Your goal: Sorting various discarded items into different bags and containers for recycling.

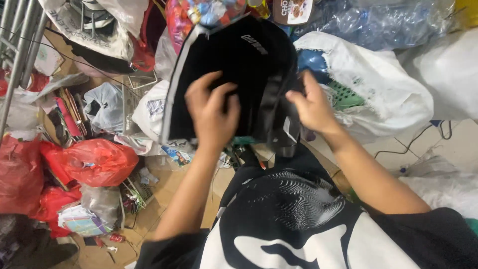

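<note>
From the head camera, the lower edge of the black garment disappears behind both hands and merges with the person's own black and white shirt, so where it ends is hard to make out. Its top is cut across by the clutter behind, and the print on it is too small to read.

The left hand is raised with the back toward the camera, fingers curled over the front of the cloth, gripping it. The right hand pinches the right edge of the same cloth, fingers spread, thumb tucked out of sight.

The garment is held up in front of the chest, above the cardboard floor, with its long axis roughly upright and leaning slightly right, a pale stripe running down its left side. A white sack lies right of it, a red bag lower left.
</note>
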